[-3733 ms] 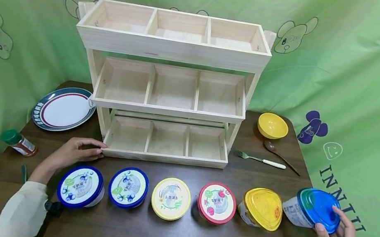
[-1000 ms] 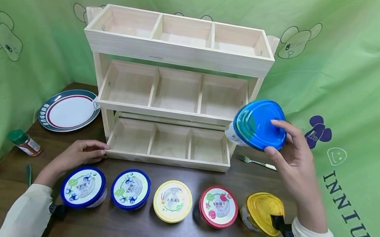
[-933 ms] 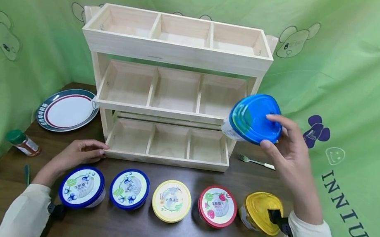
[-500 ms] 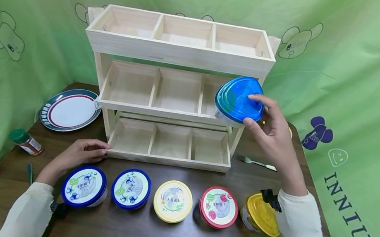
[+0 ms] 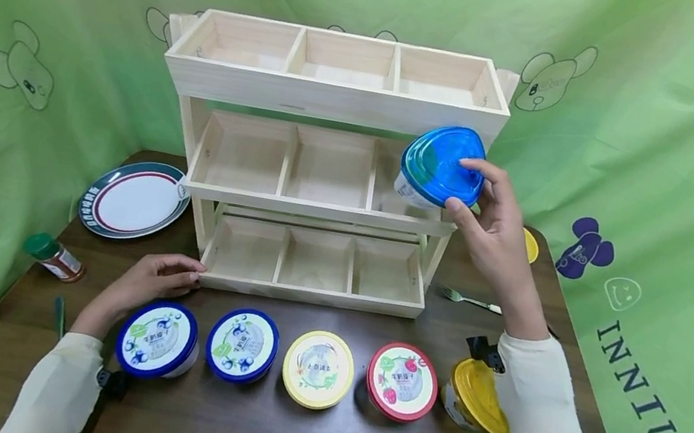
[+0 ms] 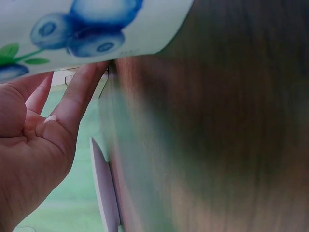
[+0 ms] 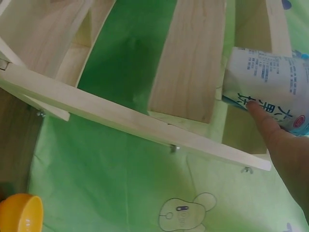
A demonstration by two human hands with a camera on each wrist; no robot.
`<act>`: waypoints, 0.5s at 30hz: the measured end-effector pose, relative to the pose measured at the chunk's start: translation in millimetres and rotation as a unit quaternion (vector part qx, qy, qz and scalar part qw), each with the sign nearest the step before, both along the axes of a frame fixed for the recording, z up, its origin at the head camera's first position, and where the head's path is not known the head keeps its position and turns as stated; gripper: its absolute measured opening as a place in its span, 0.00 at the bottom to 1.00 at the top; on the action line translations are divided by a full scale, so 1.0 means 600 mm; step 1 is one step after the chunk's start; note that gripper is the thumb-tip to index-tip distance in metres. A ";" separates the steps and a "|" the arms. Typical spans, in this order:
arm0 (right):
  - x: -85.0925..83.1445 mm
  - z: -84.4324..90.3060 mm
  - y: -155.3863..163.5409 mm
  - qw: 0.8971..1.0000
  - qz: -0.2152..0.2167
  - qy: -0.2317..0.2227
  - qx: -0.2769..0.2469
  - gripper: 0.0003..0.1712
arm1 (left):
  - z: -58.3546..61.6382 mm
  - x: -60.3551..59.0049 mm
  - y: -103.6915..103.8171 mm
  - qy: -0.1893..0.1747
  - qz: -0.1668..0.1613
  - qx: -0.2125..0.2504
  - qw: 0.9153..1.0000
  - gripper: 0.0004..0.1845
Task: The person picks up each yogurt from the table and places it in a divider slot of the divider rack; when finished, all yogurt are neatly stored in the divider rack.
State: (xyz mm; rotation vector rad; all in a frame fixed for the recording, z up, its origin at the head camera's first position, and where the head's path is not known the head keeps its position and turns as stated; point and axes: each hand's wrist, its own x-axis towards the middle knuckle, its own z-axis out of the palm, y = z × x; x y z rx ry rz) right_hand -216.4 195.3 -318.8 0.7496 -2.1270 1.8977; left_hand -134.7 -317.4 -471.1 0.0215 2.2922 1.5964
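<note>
A: Right hand (image 5: 496, 230) grips our blue-lidded tub (image 5: 441, 167), raised at the wooden rack (image 5: 332, 99), by its middle-right compartment. Left hand (image 5: 154, 276) rests open at the rack's bottom corner.

B: Tub tilts, lid facing us, axis leaning rackward. We'd level it before entering, clearing the top tier's front board.

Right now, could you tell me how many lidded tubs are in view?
6. Five stand in a row on the table: two blue-rimmed tubs, a yellow tub, a red tub and a yellow-lidded cup. The right hand holds the blue-lidded tub by the shelf.
</note>
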 end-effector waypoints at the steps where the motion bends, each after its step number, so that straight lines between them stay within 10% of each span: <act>1: -0.001 -0.002 0.001 1.000 0.001 -0.002 0.002 0.29 | 0.000 -0.001 0.000 0.001 -0.001 -0.001 1.000 0.21; 15: -0.004 -0.025 -0.002 1.000 0.004 -0.021 0.016 0.29 | -0.001 0.001 0.002 -0.007 0.004 -0.001 1.000 0.22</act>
